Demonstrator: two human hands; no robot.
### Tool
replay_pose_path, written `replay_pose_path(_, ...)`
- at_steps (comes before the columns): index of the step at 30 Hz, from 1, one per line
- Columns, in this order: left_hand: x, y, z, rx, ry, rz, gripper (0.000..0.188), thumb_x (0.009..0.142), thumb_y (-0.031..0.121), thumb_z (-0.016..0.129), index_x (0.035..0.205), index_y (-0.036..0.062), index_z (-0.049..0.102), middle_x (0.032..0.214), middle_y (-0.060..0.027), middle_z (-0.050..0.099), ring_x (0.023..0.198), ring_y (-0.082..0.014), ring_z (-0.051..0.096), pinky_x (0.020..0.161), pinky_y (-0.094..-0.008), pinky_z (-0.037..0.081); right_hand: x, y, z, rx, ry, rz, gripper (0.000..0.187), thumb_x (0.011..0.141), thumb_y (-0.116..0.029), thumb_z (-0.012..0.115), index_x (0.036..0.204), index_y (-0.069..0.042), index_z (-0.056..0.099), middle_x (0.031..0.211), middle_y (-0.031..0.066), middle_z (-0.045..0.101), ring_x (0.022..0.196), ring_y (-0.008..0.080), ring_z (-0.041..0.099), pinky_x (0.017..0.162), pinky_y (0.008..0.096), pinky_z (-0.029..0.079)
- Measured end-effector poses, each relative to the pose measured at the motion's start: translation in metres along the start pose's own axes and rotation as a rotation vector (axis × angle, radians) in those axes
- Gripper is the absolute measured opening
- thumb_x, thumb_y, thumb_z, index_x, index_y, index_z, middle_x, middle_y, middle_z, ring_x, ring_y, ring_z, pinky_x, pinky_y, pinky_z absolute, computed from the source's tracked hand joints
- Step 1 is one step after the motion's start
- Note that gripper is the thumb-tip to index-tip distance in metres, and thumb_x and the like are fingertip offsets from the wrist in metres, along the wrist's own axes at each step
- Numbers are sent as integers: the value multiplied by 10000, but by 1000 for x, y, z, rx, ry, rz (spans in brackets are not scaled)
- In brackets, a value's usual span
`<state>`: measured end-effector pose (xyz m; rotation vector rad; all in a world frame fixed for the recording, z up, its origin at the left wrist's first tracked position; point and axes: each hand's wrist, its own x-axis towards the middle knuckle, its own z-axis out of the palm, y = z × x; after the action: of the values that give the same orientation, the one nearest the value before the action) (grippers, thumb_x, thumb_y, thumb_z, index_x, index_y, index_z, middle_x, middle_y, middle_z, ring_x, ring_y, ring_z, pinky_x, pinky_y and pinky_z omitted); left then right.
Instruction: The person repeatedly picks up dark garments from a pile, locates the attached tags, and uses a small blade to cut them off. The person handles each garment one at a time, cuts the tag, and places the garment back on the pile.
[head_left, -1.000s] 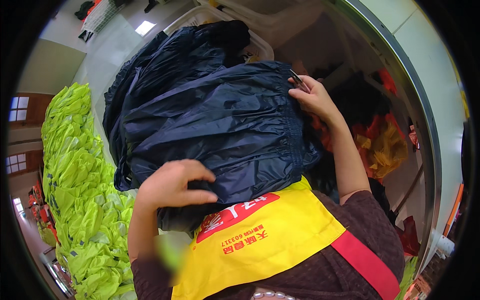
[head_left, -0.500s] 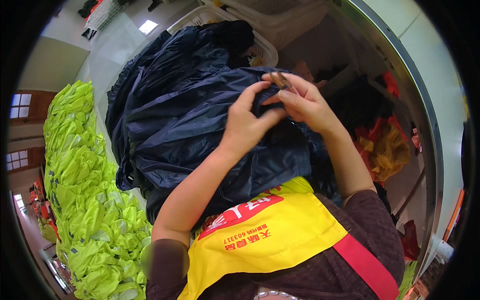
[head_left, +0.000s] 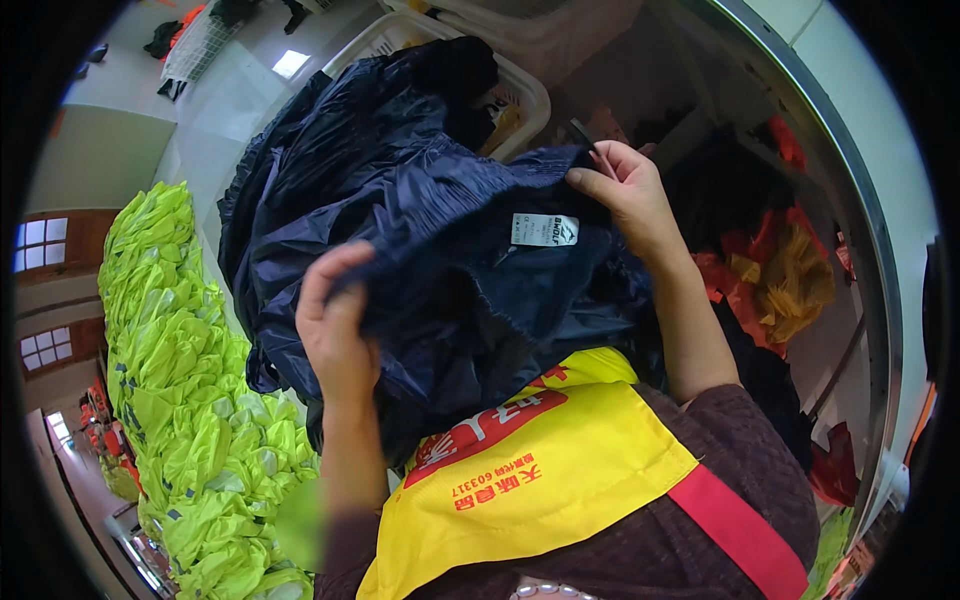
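A dark navy garment [head_left: 440, 290] of thin, shiny cloth is stretched between my hands, its gathered edge facing up. Inside it, a white label [head_left: 545, 229] is sewn to the dark lining. My left hand [head_left: 338, 315], smeared by motion, has its thumb and fingers closed on the left end of that edge. At the other end, my right hand [head_left: 622, 188] pinches the cloth. Small thread snips [head_left: 580, 133] also sit in my right hand, their dark tips poking out past the fingers. More navy cloth [head_left: 340, 130] lies heaped beneath and behind.
Neon yellow-green garments [head_left: 190, 390] form a long pile on the left. Behind the navy heap stands a white plastic basket [head_left: 538, 95]. Orange and mustard cloth [head_left: 795, 290] lies low on the right, inside a curved-looking metal table edge [head_left: 870, 230].
My left hand has moved left and down, away from my right hand, drawing the garment's edge wide. The white label has come into sight. My right hand has shifted slightly right.
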<state>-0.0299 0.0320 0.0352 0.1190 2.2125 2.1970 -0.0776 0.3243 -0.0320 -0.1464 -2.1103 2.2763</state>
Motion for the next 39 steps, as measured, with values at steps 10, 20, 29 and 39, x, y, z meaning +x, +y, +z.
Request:
replay_pose_path(10,28,83,27,694,-219,466,925,555,252,831,1327,1,387,1114,-156,581,1079,-272,545,927,-346,407,-11,-81,72,79,-567,-283,289,685,-38,764,910,-42,583,835,17,597,790,78,578,701,207,471)
replay_pose_path(20,35,1,-30,49,-85,-355,158,810,173,652,839,19,640,759,24,596,711,-43,523,646,-193,409,-19,-34,43,-116,-546,102,257,709,-61,696,924,-31,560,834,-2,549,773,62,497,698,205,399)
replay_pose_path(29,8,3,-47,252,-547,-399,342,776,83,672,1090,-2,566,976,-19,603,891,-106,556,800,-253,454,13,-12,61,57,-726,39,188,818,-225,663,863,-63,578,705,-52,473,647,42,404,597,187,331)
replay_pose_path(39,34,11,-13,435,-500,-82,151,789,74,639,900,-26,614,734,-4,589,690,-65,526,631,-217,427,-6,-51,58,-229,-740,-53,355,676,-176,781,925,-46,565,771,-68,484,694,31,416,620,176,337)
